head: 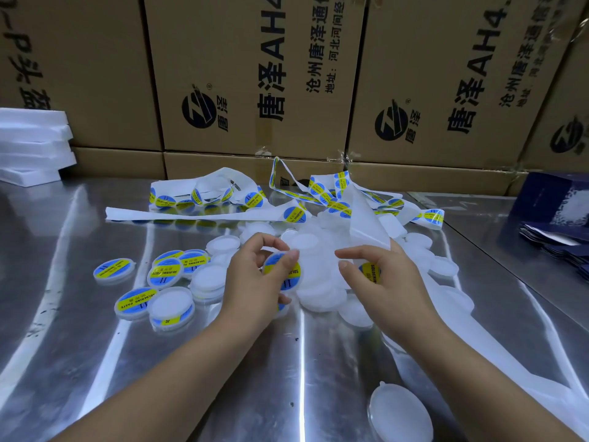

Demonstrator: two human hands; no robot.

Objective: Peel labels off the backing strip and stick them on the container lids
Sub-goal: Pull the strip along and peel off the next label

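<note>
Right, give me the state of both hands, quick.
Left hand: grips a labelled lid.
Right hand: holds the backing strip, with a label at its fingers.

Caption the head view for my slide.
Left hand holds a labelled lid; right hand grips the backing strip.

Labelled lids [165, 272] lie left of unlabelled lids [322, 282], backing strip [204, 215] behind.

Cardboard boxes [255, 74] stacked behind a shiny metal table [95, 330]
</note>
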